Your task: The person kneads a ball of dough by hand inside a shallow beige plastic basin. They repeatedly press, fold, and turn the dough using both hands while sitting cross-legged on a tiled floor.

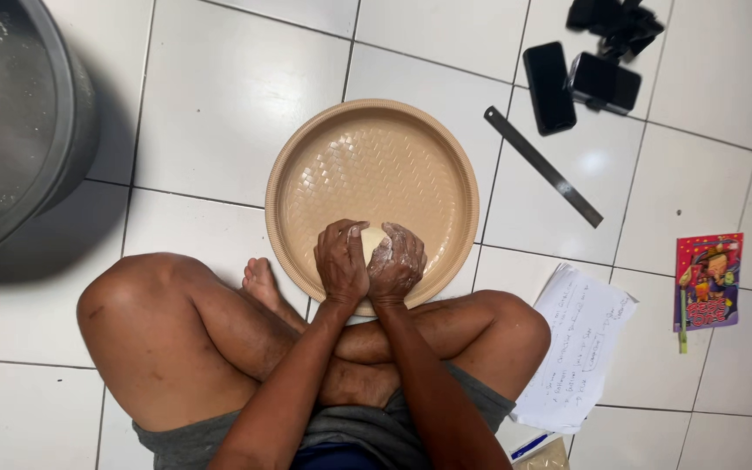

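White tiled floor, seen from above over crossed bare legs. Round tan tray (324,157) flat on the tiles just ahead of the knees. Pale dough lump (373,245) at the tray's near edge, mostly hidden, so long axis and heading impossible to tell. Left hand (342,259) and right hand (396,263) side by side, fingers curled, cupped and pressing on the dough, both floury. Grey tub (19,130) far left; ruler (543,166), two phones (550,87) and papers (580,348) off right.
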